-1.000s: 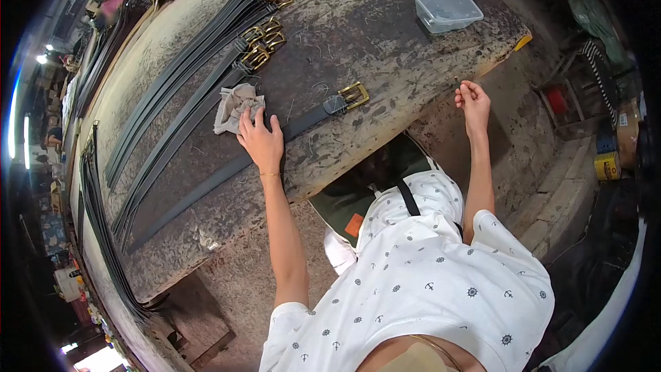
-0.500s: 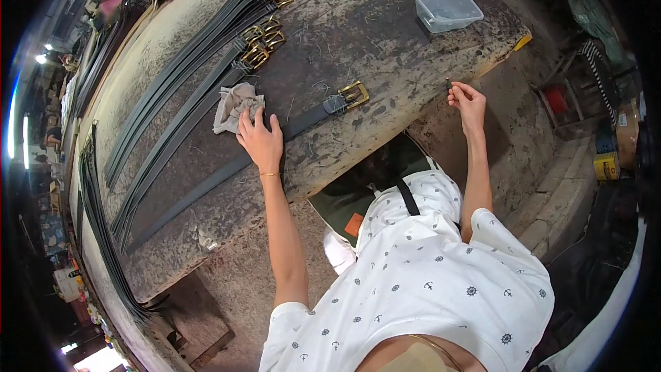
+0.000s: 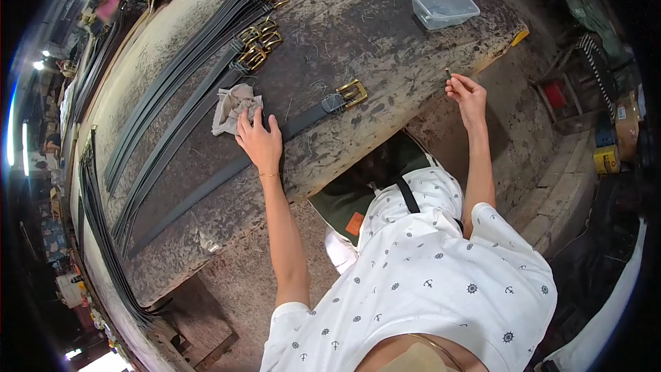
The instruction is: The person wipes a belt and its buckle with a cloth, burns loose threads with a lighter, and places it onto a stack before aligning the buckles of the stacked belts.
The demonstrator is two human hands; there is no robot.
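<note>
My left hand [image 3: 261,143] lies with fingers spread at the lower edge of a crumpled grey cloth [image 3: 233,105]. Its fingertips touch the cloth, and the palm is over a single dark belt [image 3: 308,119], hiding part of the strap. A brass-coloured buckle [image 3: 354,94] is at the belt's right end. Beyond the table's front edge, my right hand [image 3: 469,102] pinches a small dark stick-like piece [image 3: 448,74] between thumb and fingers, tip upward. What kind of piece it is cannot be made out.
Two bundles of dark belts [image 3: 180,83] with brass buckles [image 3: 259,47] lie on the worn table [image 3: 358,34]. More dark straps [image 3: 103,234] hang over its left edge. A clear plastic container [image 3: 444,7] stands at the far right, near the table's edge.
My right hand has risen slightly with the small dark piece, which now points more upward. My left hand stays by the cloth. The view has shifted a little.
</note>
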